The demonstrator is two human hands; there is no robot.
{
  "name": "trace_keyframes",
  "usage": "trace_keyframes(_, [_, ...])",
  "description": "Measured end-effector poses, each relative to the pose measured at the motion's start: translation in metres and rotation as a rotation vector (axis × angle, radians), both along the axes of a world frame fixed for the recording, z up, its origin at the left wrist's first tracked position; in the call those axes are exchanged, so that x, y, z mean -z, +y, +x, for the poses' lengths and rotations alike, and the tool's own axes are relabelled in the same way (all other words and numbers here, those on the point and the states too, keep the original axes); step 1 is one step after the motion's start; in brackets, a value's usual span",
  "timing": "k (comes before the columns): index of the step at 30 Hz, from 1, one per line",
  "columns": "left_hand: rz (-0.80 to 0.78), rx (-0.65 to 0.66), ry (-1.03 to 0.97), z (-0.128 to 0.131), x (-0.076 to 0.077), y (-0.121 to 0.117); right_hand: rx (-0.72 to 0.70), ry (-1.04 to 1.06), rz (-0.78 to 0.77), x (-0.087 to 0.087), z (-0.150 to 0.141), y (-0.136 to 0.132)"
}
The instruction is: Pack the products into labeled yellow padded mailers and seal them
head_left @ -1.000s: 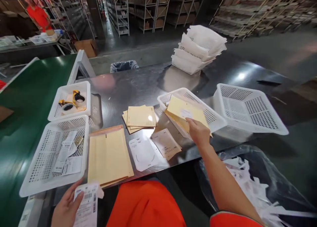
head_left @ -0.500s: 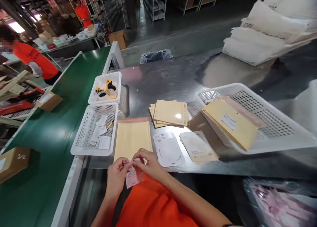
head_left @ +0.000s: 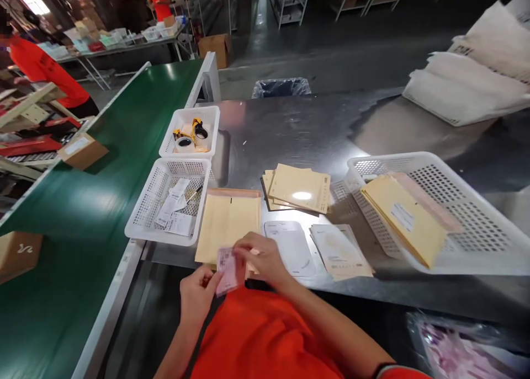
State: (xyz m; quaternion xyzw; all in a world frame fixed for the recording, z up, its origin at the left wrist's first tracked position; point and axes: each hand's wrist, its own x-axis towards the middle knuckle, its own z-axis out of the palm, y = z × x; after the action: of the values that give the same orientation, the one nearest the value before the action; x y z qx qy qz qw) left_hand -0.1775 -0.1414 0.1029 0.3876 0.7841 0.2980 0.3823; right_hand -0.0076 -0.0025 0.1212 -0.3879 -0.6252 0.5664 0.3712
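Observation:
My left hand (head_left: 197,296) and my right hand (head_left: 260,260) both pinch a small printed label slip (head_left: 227,268) just in front of my chest, at the near edge of the steel table (head_left: 290,131). The slip is blurred by motion. Right beyond my hands lies a stack of large yellow padded envelopes (head_left: 229,219). A white flat pouch (head_left: 291,246) and a tan pouch (head_left: 342,251) lie to the right of it. Smaller yellow envelopes (head_left: 300,187) sit further back.
A white basket of paper slips (head_left: 143,216) and a smaller basket with tape rolls (head_left: 207,119) stand at the left. A large basket (head_left: 476,224) holds yellow mailers (head_left: 403,219). A green conveyor (head_left: 95,202) carries cardboard boxes (head_left: 81,150). White bags (head_left: 472,86) are stacked far right. Other people in orange work far left.
My right hand left the mailer in the large basket and came back to join the left hand on the label slip. The view swung left and down; the slip now tilts as both hands work it.

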Motion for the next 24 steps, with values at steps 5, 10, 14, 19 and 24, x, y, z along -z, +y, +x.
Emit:
trace_keyframes(5, [-0.029,-0.187,-0.060,-0.032,0.024,-0.030,0.302,0.100,-0.015,-0.024,0.015,0.051])
trace_keyframes(10, [0.175,-0.069,-0.036,-0.044,-0.003,0.006,-0.171,0.083,-0.351,-0.010,-0.009,0.030])
trace_keyframes(14, [0.216,0.183,-0.169,-0.029,-0.021,0.043,-0.272,0.097,-0.464,0.003,-0.021,0.003])
trace_keyframes(19, [0.076,0.029,-0.511,-0.003,-0.005,0.042,-0.165,0.090,-0.427,0.009,-0.018,0.003])
trace_keyframes(24, [0.178,-0.070,-0.713,-0.001,0.010,0.028,-0.096,0.057,-0.414,0.018,-0.015,0.013])
